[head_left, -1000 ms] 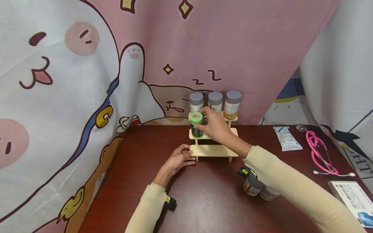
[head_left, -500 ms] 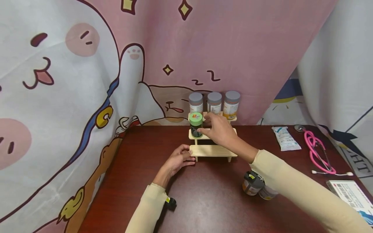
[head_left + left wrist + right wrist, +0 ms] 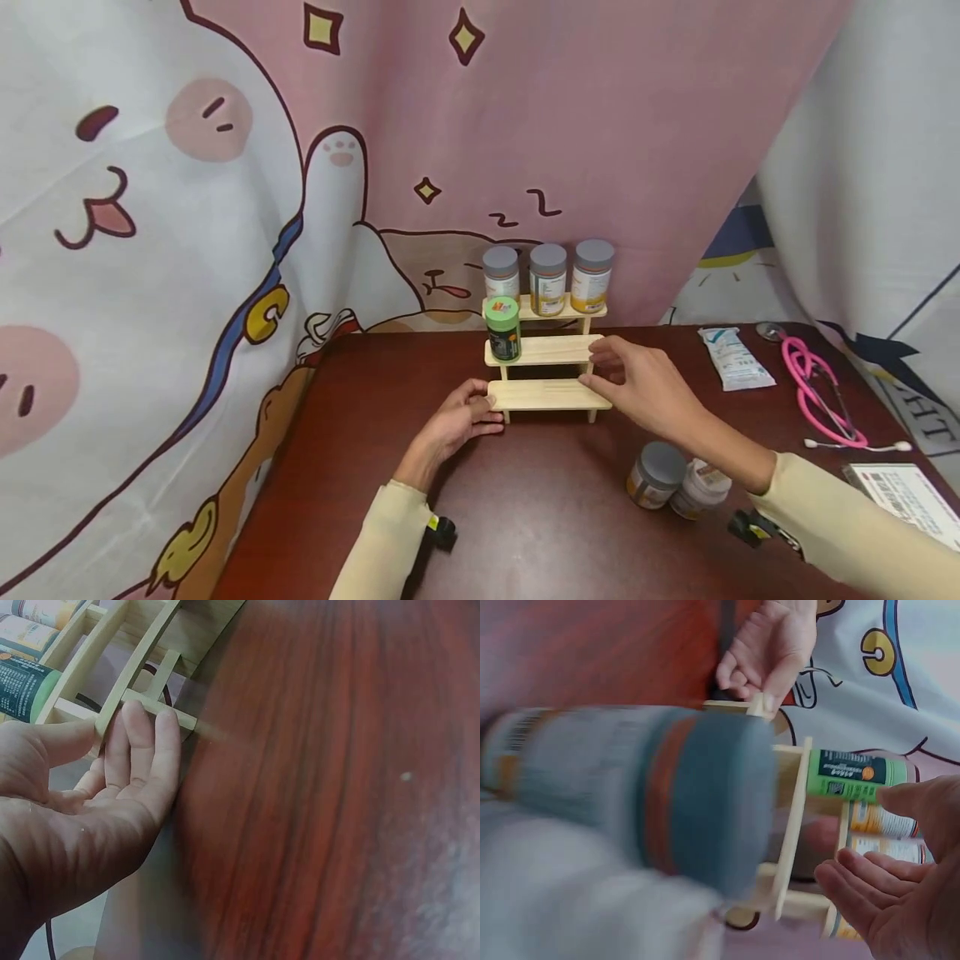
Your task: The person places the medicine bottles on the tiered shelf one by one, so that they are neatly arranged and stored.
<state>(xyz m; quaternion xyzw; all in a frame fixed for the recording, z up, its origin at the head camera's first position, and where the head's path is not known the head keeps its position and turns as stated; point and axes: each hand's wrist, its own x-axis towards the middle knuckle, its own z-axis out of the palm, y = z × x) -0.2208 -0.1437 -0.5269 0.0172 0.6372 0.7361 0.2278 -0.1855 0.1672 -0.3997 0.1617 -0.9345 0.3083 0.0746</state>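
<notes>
A three-tier wooden display rack [image 3: 551,395] stands at the back of the table. My left hand [image 3: 456,420] grips the left end of its lowest shelf, thumb above and fingers beneath, as the left wrist view also shows. On the middle shelf, at the left, a dark jar with a green lid [image 3: 502,330] stands upright. Three grey-lidded bottles, among them the right one [image 3: 592,279], line the top shelf. My right hand [image 3: 651,388] holds nothing; its fingers are loosely bent by the rack's right end. Whether they touch it I cannot tell.
A grey-lidded bottle [image 3: 656,475] and a pale-lidded jar [image 3: 702,488] stand on the table [image 3: 517,533] below my right forearm. Farther right lie a white packet [image 3: 737,358], a pink stethoscope [image 3: 813,387] and a flat white box [image 3: 903,497]. A printed curtain [image 3: 637,125] hangs behind.
My right hand has let go of the green-lidded jar, leaving it on the middle shelf, and has moved right and toward me. My left hand keeps its grip on the rack.
</notes>
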